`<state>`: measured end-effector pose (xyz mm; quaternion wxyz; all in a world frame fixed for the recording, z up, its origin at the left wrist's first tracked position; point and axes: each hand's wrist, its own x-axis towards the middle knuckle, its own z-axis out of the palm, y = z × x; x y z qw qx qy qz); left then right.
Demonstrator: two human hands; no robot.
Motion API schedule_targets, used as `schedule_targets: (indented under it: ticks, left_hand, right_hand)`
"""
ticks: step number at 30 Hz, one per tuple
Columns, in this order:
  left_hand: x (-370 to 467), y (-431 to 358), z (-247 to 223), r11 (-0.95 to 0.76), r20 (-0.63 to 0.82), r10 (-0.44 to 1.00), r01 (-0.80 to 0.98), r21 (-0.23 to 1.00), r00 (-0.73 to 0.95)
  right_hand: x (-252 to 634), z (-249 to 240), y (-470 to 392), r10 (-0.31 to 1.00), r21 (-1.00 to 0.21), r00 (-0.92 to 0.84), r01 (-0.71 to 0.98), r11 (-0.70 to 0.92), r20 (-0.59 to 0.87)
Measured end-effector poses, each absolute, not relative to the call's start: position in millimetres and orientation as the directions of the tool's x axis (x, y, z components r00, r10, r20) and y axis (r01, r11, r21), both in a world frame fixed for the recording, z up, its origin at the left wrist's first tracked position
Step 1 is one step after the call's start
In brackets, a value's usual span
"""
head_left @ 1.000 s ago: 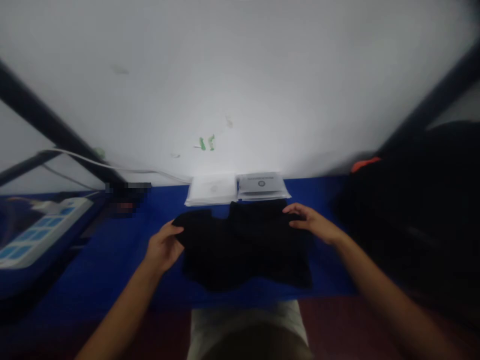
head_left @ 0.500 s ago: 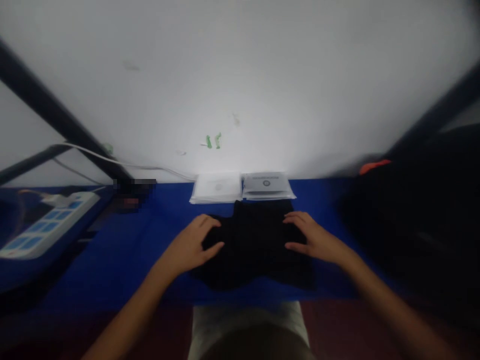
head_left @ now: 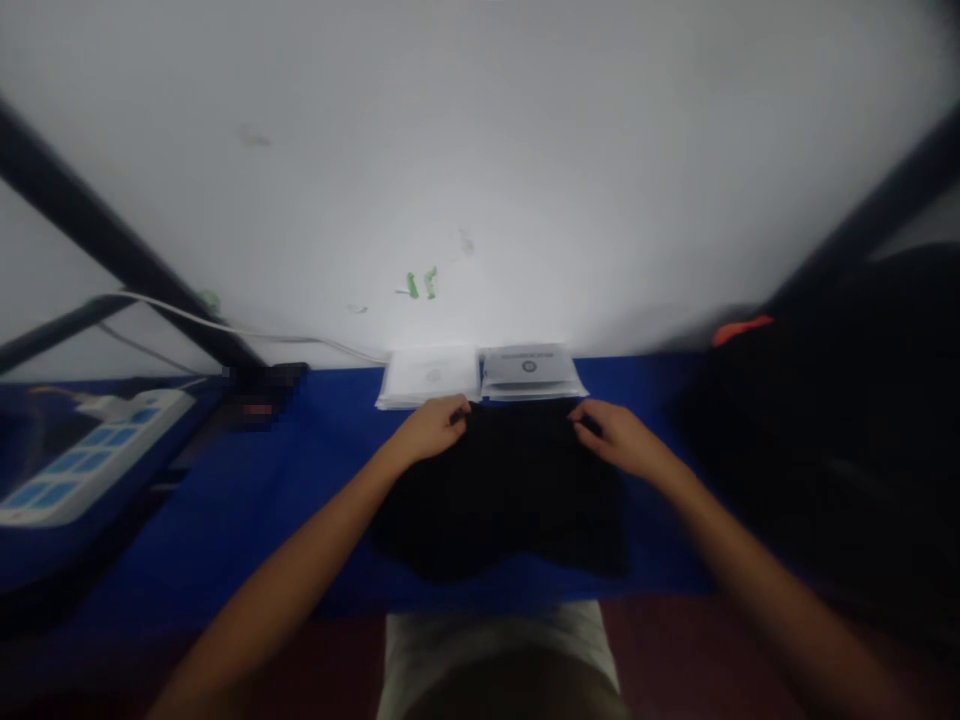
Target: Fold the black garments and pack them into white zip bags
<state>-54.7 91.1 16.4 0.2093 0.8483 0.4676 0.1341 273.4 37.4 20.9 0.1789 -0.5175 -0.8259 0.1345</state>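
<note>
A black garment (head_left: 517, 490), which looks like a pair of shorts, lies spread on the blue table. Its narrower edge faces the wall, and a shallow notch shows in the edge nearest me. At the far left corner of the cloth, my left hand (head_left: 433, 428) is closed, thumb and fingers pinching the fabric. My right hand (head_left: 616, 438) pinches the far right corner in the same way. Dark cloth and dim light hide the folds and the exact fingertip contact.
Just beyond the garment are two flat packet stacks, one white (head_left: 427, 372) and one grey with a round logo (head_left: 531, 366). A power strip (head_left: 94, 455) is at left, its white cable along the wall. A large dark heap (head_left: 832, 450) fills the right side.
Both hands have moved away from me to the garment's far corners. Their fingers, spread over the cloth before, have closed on it. The left side of the garment's far part looks drawn out wider.
</note>
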Motion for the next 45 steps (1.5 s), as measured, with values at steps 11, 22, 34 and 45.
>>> schedule_targets:
  ticks: [11,22,34,45]
  left_hand:
    - [-60,80,15,-0.419,0.085,0.908,0.875,0.241,0.411]
    - [-85,39,32,-0.669,0.140,0.702,0.580,0.465,0.698]
    - [-101,-21,53,-0.353,-0.296,0.613,0.589,0.727,0.732]
    - [-113,27,28,-0.183,-0.184,0.961,0.974,0.131,0.206]
  right_hand:
    - [264,-5,66,0.903,-0.069,-0.252,0.954,0.293,0.348]
    - [279,8,22,0.818,-0.519,-0.553,0.658,0.546,0.158]
    - [284,39,-35,0.691,-0.831,-0.664,0.530,0.167,-0.285]
    - [276,20,16,0.852,-0.785,-0.452,0.614,0.081,-0.265]
